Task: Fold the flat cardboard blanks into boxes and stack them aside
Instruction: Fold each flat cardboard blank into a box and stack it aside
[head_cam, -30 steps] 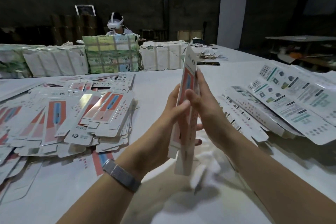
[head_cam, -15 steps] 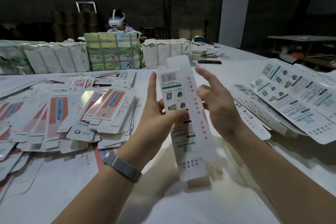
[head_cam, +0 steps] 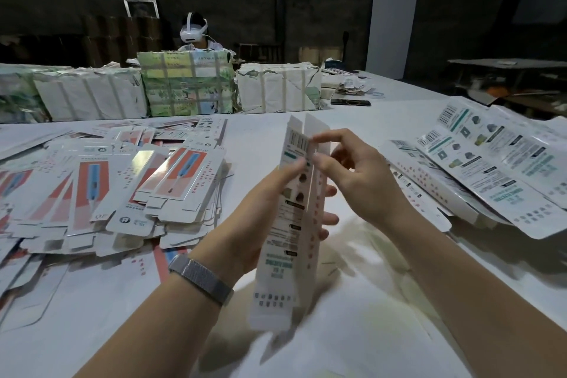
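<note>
I've got the box blank (head_cam: 293, 218) at frame centre, held off the table (head_cam: 352, 331), standing near upright w/ its top at 12 and its lower end blurred at 6. It's partly folded: barcode panel faces me, a 2nd panel angles back along the right edge.

My left hand (head_cam: 260, 218) is clamped on it from 9, thumb across the printed face, fingers wrapped behind so their tips show past the right edge. Mesh watch band (head_cam: 201, 279) on that wrist.

My right hand (head_cam: 352, 175) comes in from 3; index finger and thumb pinch the top part of the blank by the barcode, other fingers curled.

At 9 to 10 lies a loose pile of flat blanks (head_cam: 122, 187), red and blue print up. At 2 to 3, a fanned row of blanks (head_cam: 491, 169) w/ barcodes and green print, face up.

Far edge, 11 to 12: strapped paper bundles (head_cam: 187, 86) in a row. Behind them another person (head_cam: 194, 31) wearing a white headset. A dark phone (head_cam: 349, 102) lies flat at 1, just right of the bundles.
</note>
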`<state>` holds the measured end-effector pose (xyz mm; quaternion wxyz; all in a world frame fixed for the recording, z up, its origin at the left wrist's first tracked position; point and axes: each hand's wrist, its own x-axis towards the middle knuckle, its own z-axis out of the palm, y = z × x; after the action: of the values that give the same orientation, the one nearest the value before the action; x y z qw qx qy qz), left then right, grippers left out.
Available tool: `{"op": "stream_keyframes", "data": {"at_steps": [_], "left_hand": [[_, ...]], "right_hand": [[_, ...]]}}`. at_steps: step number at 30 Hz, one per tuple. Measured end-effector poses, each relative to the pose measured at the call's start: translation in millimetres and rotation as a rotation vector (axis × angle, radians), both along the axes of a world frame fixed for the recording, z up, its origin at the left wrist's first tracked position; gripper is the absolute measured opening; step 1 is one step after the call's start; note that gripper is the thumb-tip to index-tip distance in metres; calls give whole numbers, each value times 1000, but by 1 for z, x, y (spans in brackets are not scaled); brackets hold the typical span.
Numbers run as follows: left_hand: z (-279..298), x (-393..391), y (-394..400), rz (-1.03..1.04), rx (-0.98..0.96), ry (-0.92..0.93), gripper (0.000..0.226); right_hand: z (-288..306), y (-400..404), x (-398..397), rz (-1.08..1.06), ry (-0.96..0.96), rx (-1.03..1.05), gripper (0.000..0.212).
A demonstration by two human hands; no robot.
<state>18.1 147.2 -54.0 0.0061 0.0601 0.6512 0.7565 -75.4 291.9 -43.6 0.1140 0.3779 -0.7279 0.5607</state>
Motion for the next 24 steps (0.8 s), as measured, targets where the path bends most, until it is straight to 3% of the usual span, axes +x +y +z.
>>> {"op": "stream_keyframes", "data": {"at_steps": [1,4,9,12,16,21,24], "left_hand": [[1,1,1,-15,-8,-22,54],[1,3,4,-64,-10,-83,71],[3,2,7,-62,-10,-100,64],[2,2,5,-22,-73,-71,53],[1,0,8,89,-120,35,35],[-3,-5,11,146,-28,111,48],[-4,-8,12,181,45,173,49]], "right_hand": [[1,1,-2,-23,-20,19,3],[3,4,-9,-128,-19,85,29],[14,9,-9,-116,-21,201,48],[18,14,-13,-57,-19,260,42],[19,18,-17,38,-73,157,31],[11,9,-6,83,-154,-104,20],[6,3,0,169,-210,-134,30]]}}
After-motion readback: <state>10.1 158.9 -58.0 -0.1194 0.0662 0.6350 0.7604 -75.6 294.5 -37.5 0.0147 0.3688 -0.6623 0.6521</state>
